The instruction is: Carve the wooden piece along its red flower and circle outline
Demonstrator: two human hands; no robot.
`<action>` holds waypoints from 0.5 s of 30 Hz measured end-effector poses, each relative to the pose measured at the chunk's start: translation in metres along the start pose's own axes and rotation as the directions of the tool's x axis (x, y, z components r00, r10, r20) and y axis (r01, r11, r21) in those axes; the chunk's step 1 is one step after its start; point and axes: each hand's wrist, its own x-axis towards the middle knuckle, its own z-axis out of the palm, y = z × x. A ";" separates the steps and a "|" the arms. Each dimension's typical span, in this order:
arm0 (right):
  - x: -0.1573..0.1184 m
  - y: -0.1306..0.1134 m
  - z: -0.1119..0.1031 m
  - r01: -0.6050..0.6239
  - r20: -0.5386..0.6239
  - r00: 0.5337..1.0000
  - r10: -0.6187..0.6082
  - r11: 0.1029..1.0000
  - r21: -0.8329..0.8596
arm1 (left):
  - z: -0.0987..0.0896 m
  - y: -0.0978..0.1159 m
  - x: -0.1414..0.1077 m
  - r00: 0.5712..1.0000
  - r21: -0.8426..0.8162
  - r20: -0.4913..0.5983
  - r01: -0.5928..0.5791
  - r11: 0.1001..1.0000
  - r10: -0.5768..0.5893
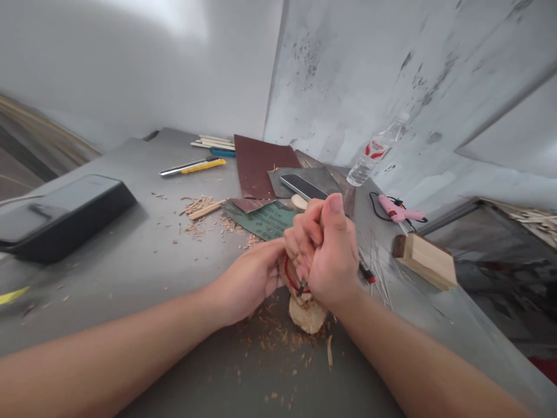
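Note:
My left hand [250, 278] is closed on the edge of a piece of wood [285, 278] with a curved red line on it. Wrapped in a fist, my right hand [328, 249] presses down over the same piece. A short dark tip [301, 289] pokes out below the fist and meets the wood by the red line. The rest of that slim tool is hidden inside the fingers. A rounded pale wood part [307, 316] shows just below, close to the tabletop; whether it joins the held piece I cannot tell. Wood shavings [278, 334] lie around it.
Sandpaper sheets [265, 162], a phone [304, 187] and a yellow utility knife [195, 167] lie beyond my hands. Rightward are a water bottle [376, 151], a pink glue gun [398, 210], a wood block [426, 261] and thin rods [380, 278]. A black device [73, 217] stands left.

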 end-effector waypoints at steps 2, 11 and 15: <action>-0.002 -0.004 0.000 0.007 0.009 1.000 -0.007 1.000 0.020 | 0.000 0.000 0.000 0.999 -0.071 0.028 0.018 0.997 -0.016; -0.006 -0.001 -0.001 0.016 0.056 0.998 -0.018 0.999 0.041 | 0.000 -0.001 -0.002 0.997 -0.157 -0.010 0.080 0.984 -0.082; -0.002 0.004 -0.004 -0.015 0.122 0.992 0.015 1.000 0.000 | -0.003 -0.002 -0.003 0.992 -0.177 -0.037 0.116 0.977 -0.124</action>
